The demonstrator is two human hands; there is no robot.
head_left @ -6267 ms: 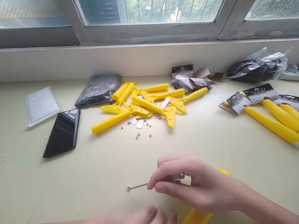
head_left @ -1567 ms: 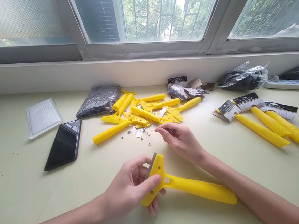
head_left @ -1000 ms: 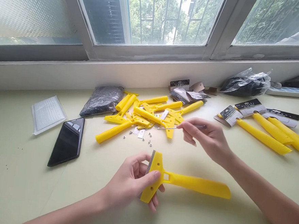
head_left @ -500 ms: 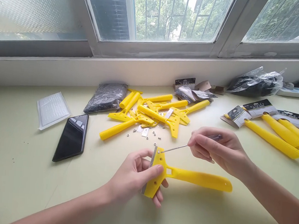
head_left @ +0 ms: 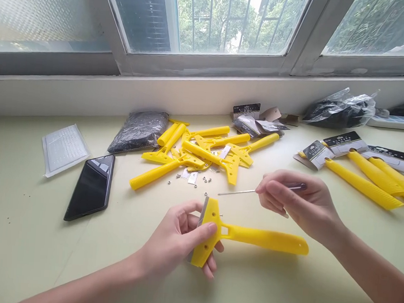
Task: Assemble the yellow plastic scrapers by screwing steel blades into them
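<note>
My left hand grips a yellow scraper by its head, thumb on top and fingers underneath. A metal blade lies along the head's left edge, and two screw holes show in the plastic. The scraper's handle points right. Between the thumb and fingers of my right hand is a thin screwdriver, its tip pointing left, above and apart from the scraper head. A small screw shows at the head's right edge; whether it touches the plastic I cannot tell.
Behind my hands lies a pile of yellow scrapers with loose nuts, screws and blades. A phone, a clear plastic pack and a black bag are at left. Carded scrapers lie right, and cardboard packaging lies behind.
The screwdriver tip has lifted off the scraper head. The small screw that was at the tip on the head's upper part is now by its right edge. The view has shifted slightly.
</note>
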